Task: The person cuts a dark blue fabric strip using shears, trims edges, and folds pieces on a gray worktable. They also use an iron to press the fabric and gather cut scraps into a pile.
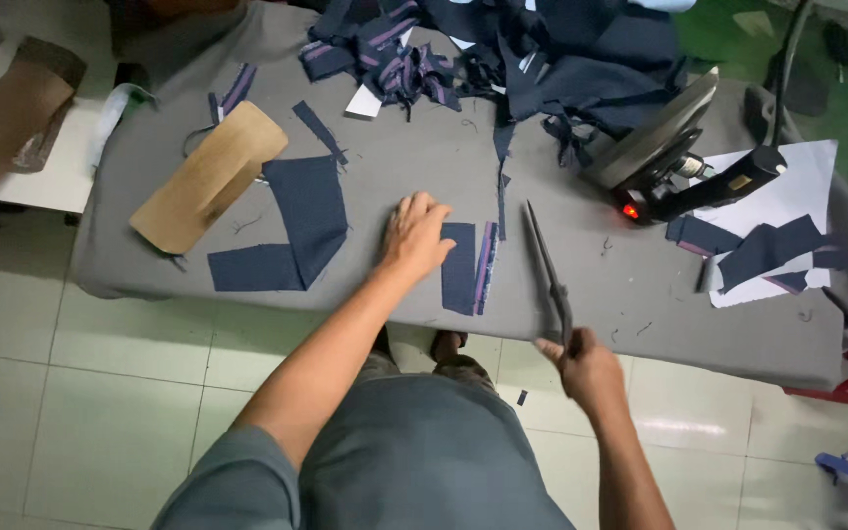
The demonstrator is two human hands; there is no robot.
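Note:
My left hand (416,236) lies flat, fingers spread, on the grey padded table (581,294), touching the left edge of a small navy fabric piece (460,270) with a purple striped edge. My right hand (589,371) grips the handles of long dark scissors (547,270), whose closed blades point away from me, just right of that piece. A thin navy strip (502,201) lies beyond the piece.
Larger navy pieces (291,231) and a tan cardboard template (210,177) lie to the left. A heap of navy and striped fabric (522,54) fills the back. An iron (662,157) with a red light sits right, beside white paper (787,177) with navy cutouts.

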